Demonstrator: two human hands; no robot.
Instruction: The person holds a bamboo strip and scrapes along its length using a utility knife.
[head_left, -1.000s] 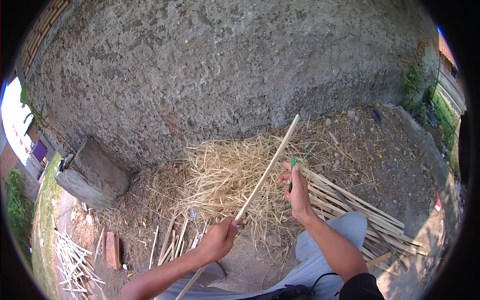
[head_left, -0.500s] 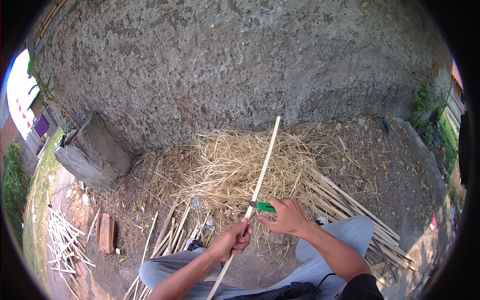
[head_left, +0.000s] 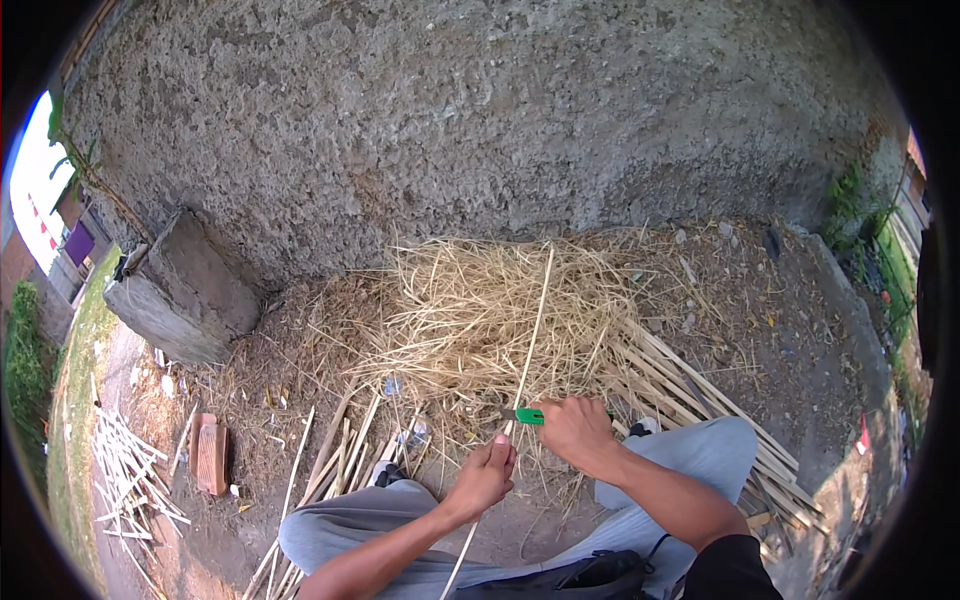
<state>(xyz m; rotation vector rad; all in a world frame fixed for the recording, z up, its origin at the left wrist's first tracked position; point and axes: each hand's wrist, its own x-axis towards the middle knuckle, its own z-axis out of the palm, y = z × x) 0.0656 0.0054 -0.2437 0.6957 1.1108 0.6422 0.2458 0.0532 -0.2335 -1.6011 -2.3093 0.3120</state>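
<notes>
A long, thin bamboo strip [head_left: 536, 335] runs from my lap up over a heap of shavings. My left hand [head_left: 483, 478] is closed round its lower part, thumb on top. In my right hand [head_left: 577, 432] is a green utility knife [head_left: 530, 416], gripped by its handle. Its dark blade lies against the strip just above my left thumb. The strip now shows a narrow edge upward.
Pale curled shavings [head_left: 480, 310] are heaped before the rough wall [head_left: 500, 120]. Bamboo strips lie right [head_left: 700, 400], left of my legs [head_left: 340, 450] and in a far-left pile [head_left: 125, 470]. A reddish brick [head_left: 211, 458] and concrete block [head_left: 185, 300] are on the left.
The strip has been turned in my left hand, so it looks narrower, and its upper end sits slightly lower. Both hands have shifted a little to the right, knife still at the strip.
</notes>
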